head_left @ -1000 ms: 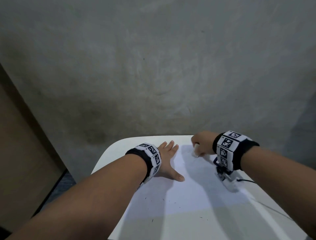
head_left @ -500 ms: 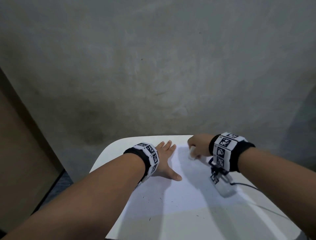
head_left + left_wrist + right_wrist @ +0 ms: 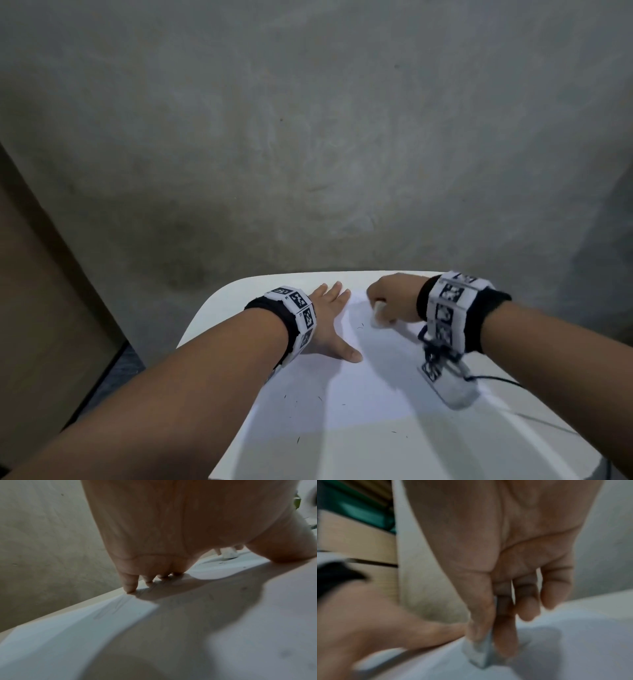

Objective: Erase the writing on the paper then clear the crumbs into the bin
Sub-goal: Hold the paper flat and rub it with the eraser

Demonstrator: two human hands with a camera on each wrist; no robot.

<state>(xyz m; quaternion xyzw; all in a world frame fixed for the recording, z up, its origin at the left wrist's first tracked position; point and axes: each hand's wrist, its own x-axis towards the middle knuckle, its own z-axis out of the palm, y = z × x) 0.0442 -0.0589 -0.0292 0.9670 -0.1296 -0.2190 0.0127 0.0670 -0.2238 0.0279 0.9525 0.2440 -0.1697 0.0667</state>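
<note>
Head view: flat left hand [image 3: 330, 329] pins smooth paper [image 3: 346, 387]; right hand [image 3: 394, 298] pinches blocky white eraser [image 3: 378, 313].

Left hand [image 3: 330, 323] lies flat, palm down, fingers [image 3: 130, 583] straight and thumb spread, forearm extended forward; right hand [image 3: 394, 301] is curled downward, thumb and fingers [image 3: 505, 639] pinching a small white block eraser [image 3: 378, 313], both wrists banded.

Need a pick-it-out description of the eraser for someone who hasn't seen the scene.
Start at the white table against the grey wall, then find the sheet of paper lying on it. At the paper's far end, the right hand pinches the eraser, a small white block whose tip meets the sheet. The flat left hand beside it grips nothing.
</note>
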